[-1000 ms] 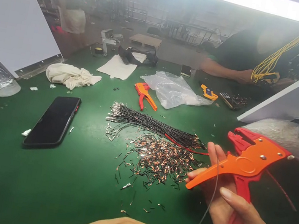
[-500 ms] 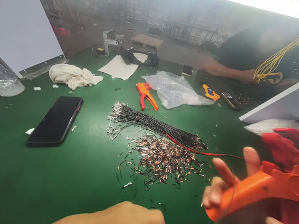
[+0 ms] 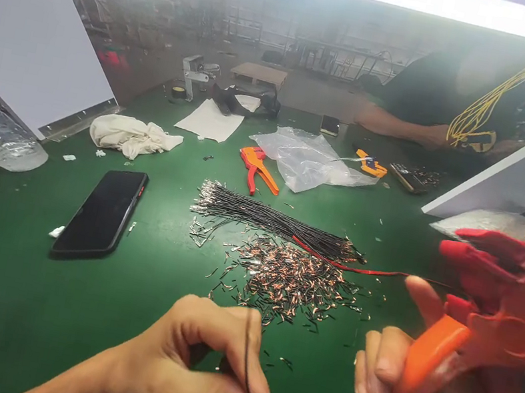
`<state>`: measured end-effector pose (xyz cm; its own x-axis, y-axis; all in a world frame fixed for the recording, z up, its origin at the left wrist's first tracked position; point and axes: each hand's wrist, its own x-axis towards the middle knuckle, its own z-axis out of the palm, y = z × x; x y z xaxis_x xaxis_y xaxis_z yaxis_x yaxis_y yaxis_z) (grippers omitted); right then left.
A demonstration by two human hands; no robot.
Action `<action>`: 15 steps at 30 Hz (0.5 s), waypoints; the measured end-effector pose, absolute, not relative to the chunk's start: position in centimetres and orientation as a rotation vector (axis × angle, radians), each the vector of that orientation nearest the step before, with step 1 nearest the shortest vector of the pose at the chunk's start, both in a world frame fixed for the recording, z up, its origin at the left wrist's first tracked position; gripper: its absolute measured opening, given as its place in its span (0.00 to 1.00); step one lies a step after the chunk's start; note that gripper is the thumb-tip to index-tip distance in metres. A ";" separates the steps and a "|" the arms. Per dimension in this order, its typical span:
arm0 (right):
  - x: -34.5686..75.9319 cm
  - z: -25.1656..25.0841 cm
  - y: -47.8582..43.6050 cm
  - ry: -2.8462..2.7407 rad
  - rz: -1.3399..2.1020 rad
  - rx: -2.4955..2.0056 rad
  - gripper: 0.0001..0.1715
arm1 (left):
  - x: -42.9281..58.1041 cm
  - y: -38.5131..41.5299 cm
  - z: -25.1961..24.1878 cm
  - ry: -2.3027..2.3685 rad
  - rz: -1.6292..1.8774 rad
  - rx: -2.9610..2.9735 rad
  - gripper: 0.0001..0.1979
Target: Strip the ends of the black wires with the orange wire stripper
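Observation:
My left hand (image 3: 183, 359) is low in the middle, thumb and forefinger pinched on a thin black wire (image 3: 246, 356) that stands up in front of the knuckles. At the right, my right hand (image 3: 382, 367) wraps its fingers round the orange handle of a red and orange wire stripper (image 3: 485, 317), which is partly blurred. Beyond my left hand lies a heap of cut black insulation bits and copper ends (image 3: 293, 280). Behind the heap is a bundle of black wires (image 3: 269, 215) with shiny tips at its left end. A red wire (image 3: 337, 262) lies along the bundle towards my right hand.
A black phone (image 3: 102, 212) lies at the left, with a white cloth (image 3: 133, 136) behind it. Further back are a second wire stripper (image 3: 257, 170), a plastic bag (image 3: 304, 160) and white paper (image 3: 209, 119). Across the table another person's arm (image 3: 407, 125) reaches near yellow wires (image 3: 480, 113).
My left hand has risen further into view, showing the pinched black wire. My right hand has tilted the wire stripper, its handle now steeper and lower.

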<state>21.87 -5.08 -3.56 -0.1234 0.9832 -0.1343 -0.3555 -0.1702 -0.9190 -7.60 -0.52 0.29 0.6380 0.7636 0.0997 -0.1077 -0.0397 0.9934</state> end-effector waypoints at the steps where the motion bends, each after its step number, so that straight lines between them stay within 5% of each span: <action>1: 21.2 -2.7 -4.9 -0.839 1.593 -0.891 0.46 | -7.7 -0.3 0.3 0.598 0.835 1.447 0.11; 7: 17.2 -1.9 -4.8 -0.753 1.882 -0.642 0.33 | -8.8 1.0 1.1 0.564 1.192 1.613 0.06; 15: 13.6 -5.1 -5.6 -0.546 2.097 -0.345 0.39 | -8.1 0.3 1.0 0.711 1.451 2.103 0.09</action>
